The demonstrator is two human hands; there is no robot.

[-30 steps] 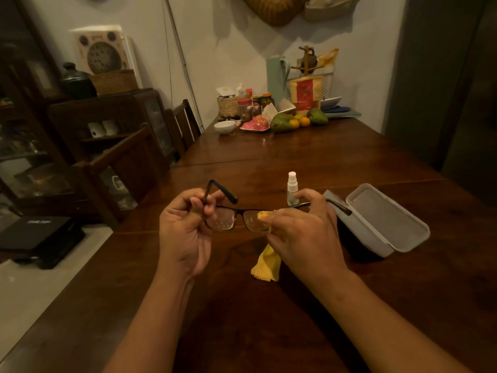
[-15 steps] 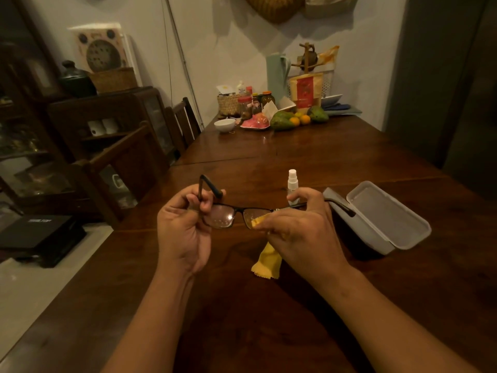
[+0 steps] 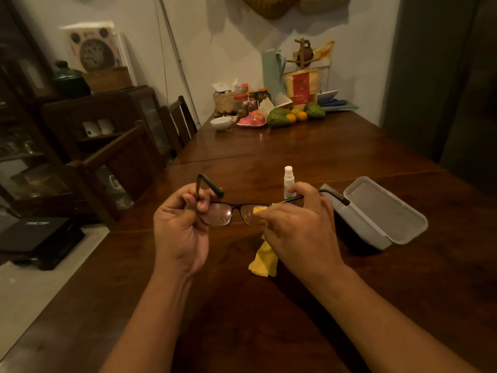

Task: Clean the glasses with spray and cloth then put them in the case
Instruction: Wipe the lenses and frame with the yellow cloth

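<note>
Dark-framed glasses (image 3: 220,215) are held above the wooden table (image 3: 269,332), arms unfolded and pointing away from me. My left hand (image 3: 180,230) grips the frame's left end by the hinge. My right hand (image 3: 298,227) pinches a yellow cloth (image 3: 263,261) over the right lens; the cloth's tail hangs below the hand. A small white spray bottle (image 3: 288,180) stands upright just behind my right hand. The grey glasses case (image 3: 387,211) lies open on the table to the right.
Wooden chairs (image 3: 126,168) stand along the table's left edge. At the far end sit a white bowl (image 3: 221,122), a basket with jars (image 3: 228,102), fruit (image 3: 290,115) and a packet. A dark cabinet (image 3: 88,117) stands at the left.
Both hands and the glasses have shifted slightly; the left arm of the frame has tilted more upright. My right fingers have rubbed the cloth along the right lens.
</note>
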